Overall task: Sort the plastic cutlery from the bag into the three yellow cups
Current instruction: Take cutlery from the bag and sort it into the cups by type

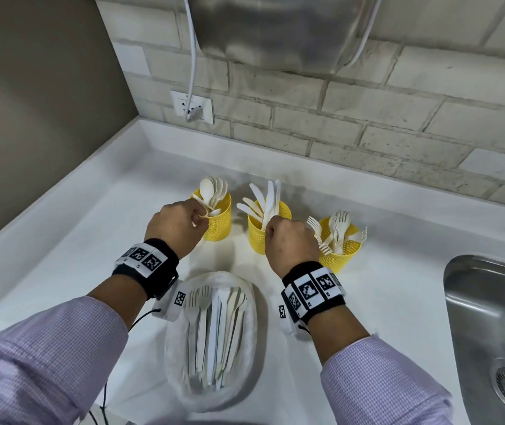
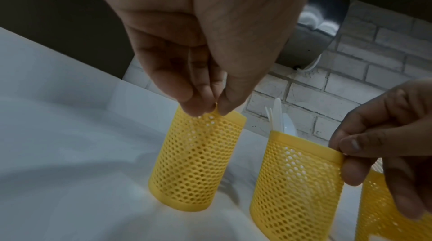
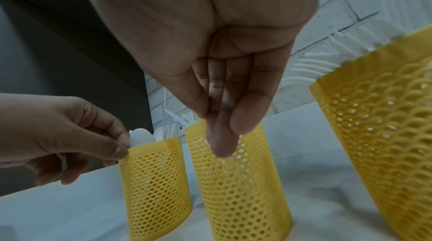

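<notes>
Three yellow mesh cups stand in a row on the white counter. The left cup (image 1: pixel 219 230) (image 2: pixel 194 162) (image 3: pixel 154 180) holds spoons, the middle cup (image 1: pixel 256 239) (image 2: pixel 294 189) (image 3: pixel 240 180) knives, and the right cup (image 1: pixel 341 256) (image 3: pixel 378 125) forks. My left hand (image 1: pixel 197 216) (image 2: pixel 205 112) (image 3: pixel 121 145) pinches a white spoon (image 1: pixel 203 204) at the left cup's rim. My right hand (image 1: pixel 268 228) (image 3: pixel 208 117) (image 2: pixel 343 152) pinches a white knife (image 1: pixel 268 210) that stands in the middle cup. In front of the cups lies the open clear bag (image 1: pixel 245 378) with several forks and knives (image 1: pixel 214 326) in it.
A steel sink (image 1: pixel 490 317) is set into the counter at the right, close to the fork cup. Behind the cups rises a brick wall with an outlet (image 1: pixel 191 107) and a white cord. A steel appliance (image 1: pixel 275 26) hangs above. A grey panel closes the left side.
</notes>
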`<state>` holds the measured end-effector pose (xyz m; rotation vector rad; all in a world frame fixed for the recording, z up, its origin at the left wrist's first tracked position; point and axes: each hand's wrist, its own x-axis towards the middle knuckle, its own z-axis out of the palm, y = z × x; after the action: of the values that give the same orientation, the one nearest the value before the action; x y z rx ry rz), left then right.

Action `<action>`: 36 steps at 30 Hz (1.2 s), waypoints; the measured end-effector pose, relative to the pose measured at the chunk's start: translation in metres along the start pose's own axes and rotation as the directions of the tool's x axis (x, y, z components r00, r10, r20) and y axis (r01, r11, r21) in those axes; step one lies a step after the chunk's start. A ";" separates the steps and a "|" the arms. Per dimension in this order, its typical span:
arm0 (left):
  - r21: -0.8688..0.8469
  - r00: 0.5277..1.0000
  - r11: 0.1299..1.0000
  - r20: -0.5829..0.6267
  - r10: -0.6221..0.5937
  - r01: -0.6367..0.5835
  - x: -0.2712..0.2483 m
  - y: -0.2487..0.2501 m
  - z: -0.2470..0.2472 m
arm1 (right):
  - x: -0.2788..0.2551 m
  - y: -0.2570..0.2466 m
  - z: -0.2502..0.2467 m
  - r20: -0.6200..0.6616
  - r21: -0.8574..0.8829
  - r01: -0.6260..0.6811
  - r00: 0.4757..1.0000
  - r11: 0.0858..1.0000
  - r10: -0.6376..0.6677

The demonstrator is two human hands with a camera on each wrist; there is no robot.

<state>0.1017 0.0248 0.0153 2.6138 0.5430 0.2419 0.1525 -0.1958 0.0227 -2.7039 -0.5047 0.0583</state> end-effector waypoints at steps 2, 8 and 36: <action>-0.028 1.000 1.000 -0.005 -0.006 0.006 -0.003 0.002 -0.006 | -0.004 -0.002 -0.004 -0.014 0.027 0.013 1.000 1.000 -0.012; -0.158 0.998 0.986 -0.042 0.039 -0.045 -0.038 0.015 -0.041 | -0.028 -0.009 -0.018 -0.108 0.182 0.095 0.991 0.979 -0.076; 0.036 0.515 0.677 0.679 0.523 -0.735 -0.182 -0.072 -0.007 | -0.180 -0.025 0.061 0.335 0.181 0.026 0.938 0.983 -0.087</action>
<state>-0.0895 0.0109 -0.0266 2.8519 -0.7234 -0.5513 -0.0308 -0.2154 -0.0296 -2.5125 -0.6450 0.5396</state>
